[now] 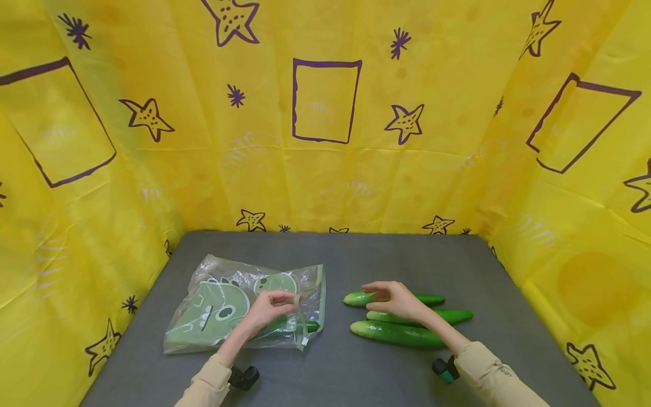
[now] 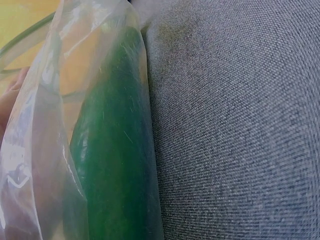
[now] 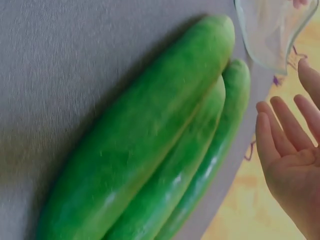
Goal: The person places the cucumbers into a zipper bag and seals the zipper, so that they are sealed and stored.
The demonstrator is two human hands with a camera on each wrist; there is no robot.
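Observation:
A clear plastic zip bag (image 1: 310,277) with green cartoon prints lies on the left of the table. My left hand (image 1: 272,308) pinches the upper edge of its mouth, which gapes towards the right. Inside the bag is a cucumber (image 2: 112,150), lying along the near side with its end (image 1: 312,326) by the mouth. Three more cucumbers lie side by side on the right: the near one (image 1: 396,333), the middle one (image 1: 452,316) and the far one (image 1: 432,299). Above them hovers my right hand (image 1: 399,302), fingers spread and relaxed, holding nothing.
The grey cloth-covered table (image 1: 346,367) is enclosed by yellow curtains (image 1: 325,186) with purple drawings at the back and both sides. A strip of table separates the bag from the three cucumbers.

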